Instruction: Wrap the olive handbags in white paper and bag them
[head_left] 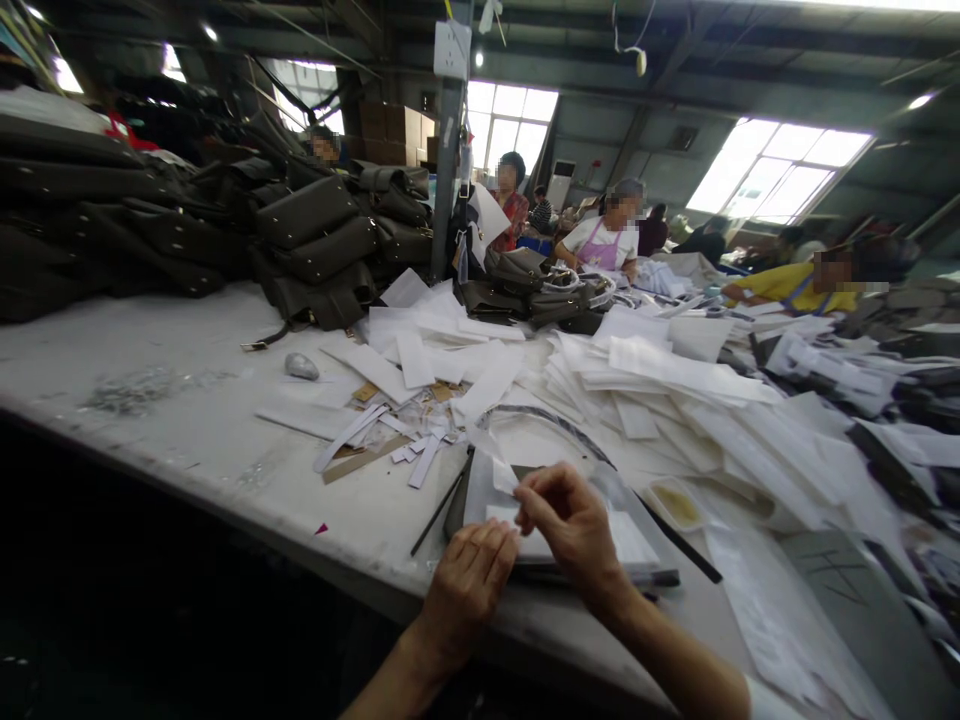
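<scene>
A dark flat bag (480, 480) lies near the table's front edge, partly covered by translucent wrapping, its curved handle (559, 412) reaching backward. On the bag rests a white sheet (630, 538). My left hand (472, 575) is at the sheet's near left corner, fingers side by side and slightly bent, tips touching it; its thumb is hidden. Above the bag, my right hand (571, 520) pinches the lower end of a thin translucent plastic strip (493, 458) between thumb and forefinger. A narrow dark strap (679, 535) extends from the bag's right side.
White sheets (667, 370) are heaped behind and right. Paper scraps (427, 445), a silvery lump (301, 366) and small metal pieces (135, 388) lie leftward. Dark bags (322, 235) are stacked at the back left. A shallow dish (675, 503) stands right. Several people work beyond.
</scene>
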